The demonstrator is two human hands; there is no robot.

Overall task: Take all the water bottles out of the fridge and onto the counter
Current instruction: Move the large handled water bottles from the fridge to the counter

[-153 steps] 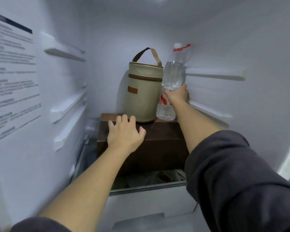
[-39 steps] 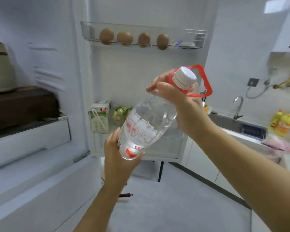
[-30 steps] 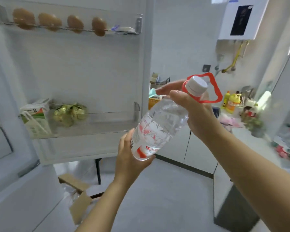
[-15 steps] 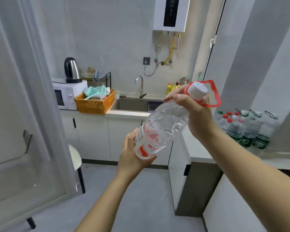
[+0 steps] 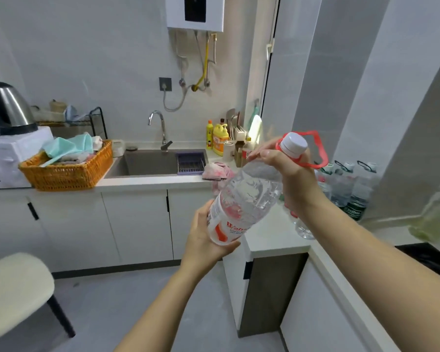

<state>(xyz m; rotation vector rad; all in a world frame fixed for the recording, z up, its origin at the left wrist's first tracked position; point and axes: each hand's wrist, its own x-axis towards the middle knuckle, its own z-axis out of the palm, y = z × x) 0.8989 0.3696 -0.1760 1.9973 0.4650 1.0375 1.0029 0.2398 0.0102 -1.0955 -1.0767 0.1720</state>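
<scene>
A large clear water bottle [image 5: 247, 199] with a white cap, a red carry handle and a red-and-white label is tilted in the air in front of me. My right hand [image 5: 294, 176] grips its neck just below the cap. My left hand [image 5: 205, 237] cups its base from underneath. Behind my right wrist, several water bottles [image 5: 348, 184] stand in a group on the white counter [image 5: 272, 237] against the wall. The fridge is out of view.
A sink [image 5: 153, 161] with a tap sits in the far counter, with detergent bottles [image 5: 217, 138] and a pink cloth [image 5: 215, 171] at its right. An orange basket [image 5: 69, 168], a microwave [image 5: 8, 156] and a kettle [image 5: 8, 107] stand at left. A cream stool [image 5: 15, 283] is at lower left.
I have lifted the bottle out of the fridge and turned right, from the fridge to the kitchen counter. Both hands keep the same hold. The counter and its bottles are nearer now.
</scene>
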